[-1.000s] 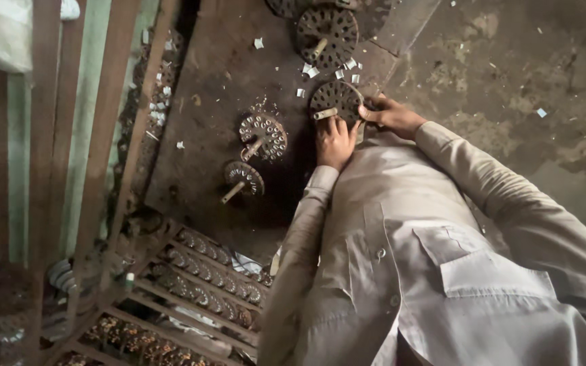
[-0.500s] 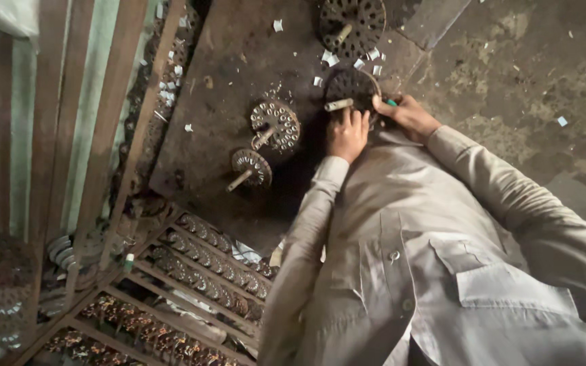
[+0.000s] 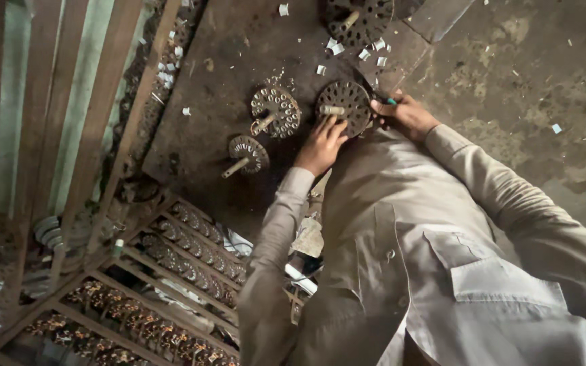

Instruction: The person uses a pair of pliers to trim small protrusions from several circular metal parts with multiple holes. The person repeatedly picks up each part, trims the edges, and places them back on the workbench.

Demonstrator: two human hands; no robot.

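Dark, greasy metal forms the round slotted disc (image 3: 344, 103) with a short shaft that is being worked on, and it serves as the landmark here: it lies on the grimy bench (image 3: 205, 142) just ahead of the person's chest. The left hand (image 3: 321, 144) is laid against the disc's near edge, its grip loose and flat, the fingers spread on the rim rather than closed around it. The right hand (image 3: 405, 115) is pressed to the disc's right side, its grip closed narrowly on a small teal-tipped tool (image 3: 389, 101). Just left of the disc a paler wound disc (image 3: 276, 110) is set, and further left and nearer a smaller one (image 3: 247, 153) rests with its shaft tilted. Beyond the disc another dark one (image 3: 359, 19) is seen among white scraps (image 3: 374, 46). Well to the near left, wooden racks (image 3: 164, 285) filled with similar parts are stacked.
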